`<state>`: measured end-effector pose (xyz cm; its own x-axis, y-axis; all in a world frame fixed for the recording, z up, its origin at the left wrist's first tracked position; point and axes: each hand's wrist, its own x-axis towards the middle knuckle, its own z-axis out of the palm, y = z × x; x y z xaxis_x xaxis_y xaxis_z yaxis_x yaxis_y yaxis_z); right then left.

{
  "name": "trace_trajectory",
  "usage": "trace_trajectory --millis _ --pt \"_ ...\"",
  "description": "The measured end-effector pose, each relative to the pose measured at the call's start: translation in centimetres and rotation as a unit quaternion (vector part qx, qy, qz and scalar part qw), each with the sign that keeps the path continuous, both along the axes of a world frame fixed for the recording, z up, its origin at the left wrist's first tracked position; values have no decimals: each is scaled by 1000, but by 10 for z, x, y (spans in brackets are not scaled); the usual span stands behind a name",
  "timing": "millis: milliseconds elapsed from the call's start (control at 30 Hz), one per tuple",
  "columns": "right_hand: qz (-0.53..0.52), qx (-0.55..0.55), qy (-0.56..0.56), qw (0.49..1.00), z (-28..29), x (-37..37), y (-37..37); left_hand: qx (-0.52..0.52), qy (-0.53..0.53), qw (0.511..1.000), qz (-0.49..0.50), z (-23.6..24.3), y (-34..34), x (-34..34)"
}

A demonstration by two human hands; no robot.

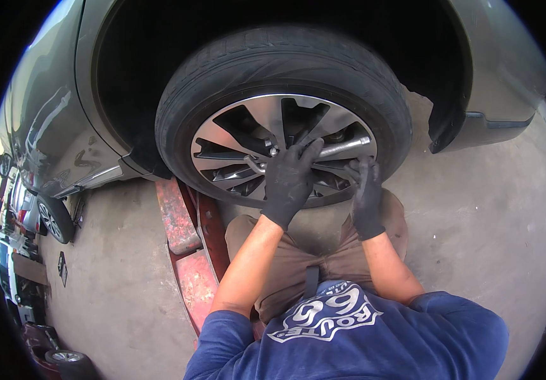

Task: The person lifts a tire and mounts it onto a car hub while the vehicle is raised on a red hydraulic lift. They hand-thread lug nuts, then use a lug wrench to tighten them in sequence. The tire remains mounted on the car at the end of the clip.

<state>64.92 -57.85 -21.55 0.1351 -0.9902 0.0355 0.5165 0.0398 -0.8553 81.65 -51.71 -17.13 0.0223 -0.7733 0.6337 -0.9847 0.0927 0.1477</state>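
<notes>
A car wheel [178, 120] with a black tire and a silver-and-black alloy rim [272, 114] stands upright before me, inside the wheel arch. My left hand [289, 180], in a black glove, is wrapped round a bent metal lug wrench [346, 147]. One end of the wrench points right across the spokes; its curved end [254, 164] sticks out left of the hand. A shiny lug nut [273, 152] shows at the hub beside my left fingers. My right hand [367, 196], also black-gloved, is at the rim's lower right with its fingers curled together; whatever they hold is hidden.
The grey-green car body [57, 114] surrounds the wheel, with a bumper [501, 82] at the right. A worn red floor jack [197, 278] lies low beside my left leg. Farther left on the concrete floor are another car's wheel [56, 218] and a loose wheel [70, 364].
</notes>
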Motion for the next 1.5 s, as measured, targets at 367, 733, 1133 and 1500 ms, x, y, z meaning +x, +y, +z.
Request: trace_trajectory --millis 367,733,1133,1500 --pt "-101 -427 515 736 50 -49 32 112 -52 990 -70 41 31 24" --pt "393 115 53 911 1 -26 57 368 798 473 -61 -19 124 -35" --pt "218 -192 197 936 68 -39 64 22 552 833 39 -62 107 -24" --pt "219 -161 137 953 83 -38 48 140 887 436 -61 -82 64 -37"
